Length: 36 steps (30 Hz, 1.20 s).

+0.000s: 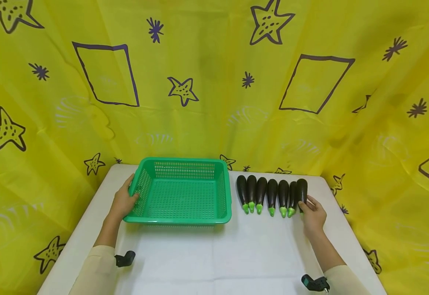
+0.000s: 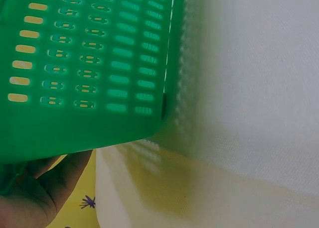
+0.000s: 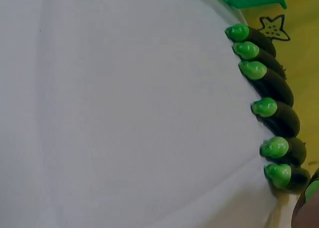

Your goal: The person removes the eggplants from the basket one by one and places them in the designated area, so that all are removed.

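My left hand (image 1: 124,200) grips the left rim of a green plastic basket (image 1: 179,220), thumb over the rim and fingers outside it. In the left wrist view that hand (image 2: 37,203) shows below the slotted basket wall (image 2: 99,128). Nothing lies in the basket. At the right, my right hand (image 1: 314,215) holds the lower, stem end of the rightmost eggplant (image 1: 302,189), dark with its green cap mostly hidden by the fingers. Several more eggplants (image 1: 271,192) lie side by side to its left, green caps toward me.
The white-covered table (image 1: 214,262) carries the basket and the eggplant row along its far side. Behind and at both sides hangs a yellow curtain (image 1: 214,123) with drawn stars. A black device (image 1: 125,259) sits by the left wrist, another black device (image 1: 315,282) by the right.
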{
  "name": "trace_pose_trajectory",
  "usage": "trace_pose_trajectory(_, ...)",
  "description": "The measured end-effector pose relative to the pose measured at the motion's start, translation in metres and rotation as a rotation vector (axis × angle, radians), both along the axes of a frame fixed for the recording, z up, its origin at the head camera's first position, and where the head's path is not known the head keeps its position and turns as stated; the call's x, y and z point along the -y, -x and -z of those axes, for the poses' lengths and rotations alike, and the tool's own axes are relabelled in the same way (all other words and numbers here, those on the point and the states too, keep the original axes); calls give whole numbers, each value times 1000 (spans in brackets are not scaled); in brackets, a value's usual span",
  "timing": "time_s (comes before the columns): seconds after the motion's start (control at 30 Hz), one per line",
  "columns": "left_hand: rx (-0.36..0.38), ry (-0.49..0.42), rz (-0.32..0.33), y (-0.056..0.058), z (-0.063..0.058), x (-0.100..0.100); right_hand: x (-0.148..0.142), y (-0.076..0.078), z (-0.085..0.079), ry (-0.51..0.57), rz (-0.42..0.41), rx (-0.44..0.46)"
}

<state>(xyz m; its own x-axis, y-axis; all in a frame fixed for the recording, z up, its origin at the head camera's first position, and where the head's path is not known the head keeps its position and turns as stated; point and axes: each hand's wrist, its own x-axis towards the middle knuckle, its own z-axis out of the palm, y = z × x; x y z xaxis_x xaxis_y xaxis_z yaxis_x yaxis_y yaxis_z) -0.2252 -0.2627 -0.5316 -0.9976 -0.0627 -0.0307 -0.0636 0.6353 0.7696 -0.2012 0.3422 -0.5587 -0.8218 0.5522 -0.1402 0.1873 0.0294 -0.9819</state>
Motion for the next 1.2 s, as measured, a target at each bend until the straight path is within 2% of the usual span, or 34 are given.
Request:
trace_pose_trajectory(0.1, -5, -2, 5, -1, -1, 0, -9, 4, 10, -23, 41, 32)
trace_pose_trajectory(0.23, 5, 8, 3, -1, -2, 1, -18, 7, 23, -77, 53, 86)
trace_pose_trajectory(0.37, 5, 15, 1, -1, -2, 1, -23, 10, 29, -172, 63, 105)
trace_pose_trajectory(0.5, 3, 6, 1, 0, -2, 0, -26, 16, 30, -248, 66, 95)
trace_pose_trajectory(0.7, 10, 4, 1, 0, 0, 1, -32, 22, 31, -265, 42, 126)
trace_pose_trajectory(0.97, 7, 20, 4, -1, -1, 3, -34, 23, 28, -280, -4, 167)
trace_pose_trajectory(1.2, -11, -41, -36, -3, 1, 2, -39, 19, 26, -283, -36, 186)
